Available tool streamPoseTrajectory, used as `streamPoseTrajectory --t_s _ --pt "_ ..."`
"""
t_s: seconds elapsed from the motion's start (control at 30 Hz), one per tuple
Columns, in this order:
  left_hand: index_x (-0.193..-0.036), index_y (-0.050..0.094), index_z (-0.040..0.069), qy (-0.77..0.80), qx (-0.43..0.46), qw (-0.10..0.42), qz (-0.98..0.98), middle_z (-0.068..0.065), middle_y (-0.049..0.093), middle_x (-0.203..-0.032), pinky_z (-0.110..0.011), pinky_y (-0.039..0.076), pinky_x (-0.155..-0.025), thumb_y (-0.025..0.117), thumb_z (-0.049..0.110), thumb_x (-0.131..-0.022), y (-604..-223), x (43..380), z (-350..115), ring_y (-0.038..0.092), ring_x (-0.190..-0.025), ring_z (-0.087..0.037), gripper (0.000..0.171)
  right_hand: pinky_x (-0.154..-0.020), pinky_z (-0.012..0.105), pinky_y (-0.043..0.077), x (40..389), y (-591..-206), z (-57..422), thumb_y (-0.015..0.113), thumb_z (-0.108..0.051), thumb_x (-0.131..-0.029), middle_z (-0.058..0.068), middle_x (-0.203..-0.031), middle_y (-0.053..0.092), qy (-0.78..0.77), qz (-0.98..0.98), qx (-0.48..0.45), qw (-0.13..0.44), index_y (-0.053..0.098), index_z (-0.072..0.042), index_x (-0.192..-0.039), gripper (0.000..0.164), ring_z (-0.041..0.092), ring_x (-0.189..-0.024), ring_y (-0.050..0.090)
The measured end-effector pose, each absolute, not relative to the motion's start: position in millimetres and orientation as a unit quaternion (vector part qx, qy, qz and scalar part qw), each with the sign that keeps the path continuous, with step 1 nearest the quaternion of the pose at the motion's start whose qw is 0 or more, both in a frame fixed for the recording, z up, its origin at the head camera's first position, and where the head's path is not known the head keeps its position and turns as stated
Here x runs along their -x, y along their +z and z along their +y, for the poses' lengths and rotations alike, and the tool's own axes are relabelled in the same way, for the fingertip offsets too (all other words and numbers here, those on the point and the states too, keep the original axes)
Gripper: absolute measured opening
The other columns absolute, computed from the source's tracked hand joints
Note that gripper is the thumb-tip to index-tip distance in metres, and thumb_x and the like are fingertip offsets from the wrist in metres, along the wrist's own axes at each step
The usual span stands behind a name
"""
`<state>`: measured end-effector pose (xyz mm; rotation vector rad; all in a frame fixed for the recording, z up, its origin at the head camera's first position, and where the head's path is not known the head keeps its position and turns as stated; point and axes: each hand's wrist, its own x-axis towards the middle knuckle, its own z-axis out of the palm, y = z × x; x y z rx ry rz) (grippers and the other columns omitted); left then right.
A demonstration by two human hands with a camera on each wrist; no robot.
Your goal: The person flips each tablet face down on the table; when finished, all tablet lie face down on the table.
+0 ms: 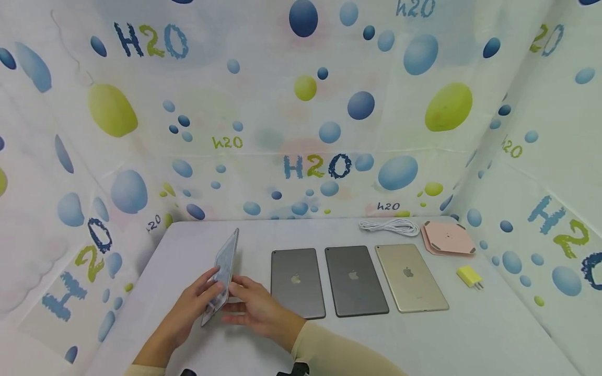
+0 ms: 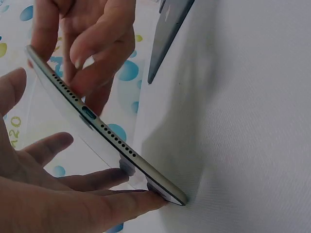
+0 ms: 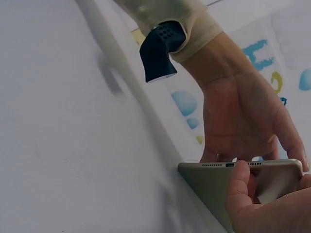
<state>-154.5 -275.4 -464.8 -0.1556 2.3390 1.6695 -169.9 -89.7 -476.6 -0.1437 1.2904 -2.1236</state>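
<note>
A thin tablet (image 1: 224,266) stands tilted on its long side at the left of the table, its pale, glossy screen towards my left hand (image 1: 195,297). In the left wrist view the extended fingers (image 2: 102,180) of that hand touch the screen near its lower edge, and the thumb is apart from it. My right hand (image 1: 263,310) is at the tablet's back, holding it with bent fingers (image 3: 239,189); one digit reaches over the upper edge. The tablet's end (image 2: 90,114), with a charging port and speaker holes, faces the wrist cameras. Whether its lower edge bears on the table is unclear.
Right of my hands lie a grey tablet (image 1: 297,284), a darker tablet (image 1: 357,282) and a gold tablet (image 1: 411,279), backs up. Beyond them are a coiled white cable (image 1: 389,226), pink square pads (image 1: 449,237) and a yellow plug adapter (image 1: 467,275). A patterned curtain (image 1: 263,104) surrounds the table.
</note>
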Motion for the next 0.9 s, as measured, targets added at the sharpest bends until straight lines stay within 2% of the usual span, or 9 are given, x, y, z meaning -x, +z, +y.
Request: streamPoseTrajectory --t_s 0.23,0.4,0.53,0.73,0.8,0.9 --pt "-0.164 0.021 0.019 0.575 0.031 0.141 0.805 -0.034 0.022 -0.162 -0.076 0.029 -0.109 0.051 0.043 -0.105 -463.5 154.5 -277.1 0.020 -0.148 -0.057 0.071 -0.096 0.062 0.052 170.8 -472.4 -96.3 0.051 -0.030 -0.107 0.010 -0.140 0.057 -0.792 0.511 0.083 0.324 0.040 -0.024 -0.157 0.052 0.040 -0.124 0.059" --pt "-0.164 0.021 0.019 0.583 0.023 0.135 0.801 -0.033 0.024 -0.161 -0.074 0.037 -0.105 0.053 0.039 -0.105 -461.7 153.5 -280.1 0.024 -0.148 -0.055 0.070 -0.098 0.070 0.047 172.4 -473.8 -102.4 0.051 -0.031 -0.108 0.013 -0.154 0.046 -0.787 0.509 0.086 0.338 0.038 -0.029 -0.158 0.052 0.052 -0.135 0.047" --pt "-0.164 0.019 0.017 0.603 0.024 0.121 0.788 -0.036 0.020 -0.161 -0.073 0.041 -0.102 0.055 0.034 -0.104 -460.7 150.0 -279.3 0.023 -0.147 -0.057 0.072 -0.097 0.071 0.047 171.7 -474.4 -106.4 0.054 -0.027 -0.106 0.014 -0.157 0.042 -0.782 0.517 0.082 0.338 0.038 -0.030 -0.158 0.054 0.055 -0.136 0.043" --pt "-0.164 0.016 0.012 0.674 0.013 0.080 0.734 -0.031 0.022 -0.163 -0.067 0.046 -0.102 0.045 0.025 -0.108 -463.1 144.3 -276.0 0.031 -0.144 -0.053 0.065 -0.092 0.068 0.050 168.4 -472.9 -109.4 0.059 -0.023 -0.104 0.007 -0.145 0.052 -0.757 0.572 0.095 0.301 0.046 -0.033 -0.153 0.052 0.042 -0.127 0.056" --pt "-0.164 0.018 0.010 0.695 0.001 0.060 0.717 -0.029 0.023 -0.163 -0.063 0.048 -0.100 0.041 0.023 -0.108 -463.5 142.8 -276.8 0.032 -0.142 -0.051 0.061 -0.091 0.067 0.052 167.4 -472.0 -110.9 0.061 -0.020 -0.102 0.003 -0.141 0.053 -0.745 0.596 0.104 0.281 0.050 -0.034 -0.150 0.051 0.036 -0.126 0.056" --pt "-0.163 0.019 0.008 0.722 -0.019 0.044 0.691 -0.022 0.022 -0.162 -0.055 0.049 -0.098 0.037 0.023 -0.109 -463.6 141.4 -279.3 0.033 -0.141 -0.044 0.059 -0.089 0.066 0.052 166.2 -471.6 -113.0 0.063 -0.013 -0.100 0.000 -0.137 0.053 -0.735 0.619 0.111 0.255 0.056 -0.031 -0.146 0.050 0.035 -0.127 0.055"
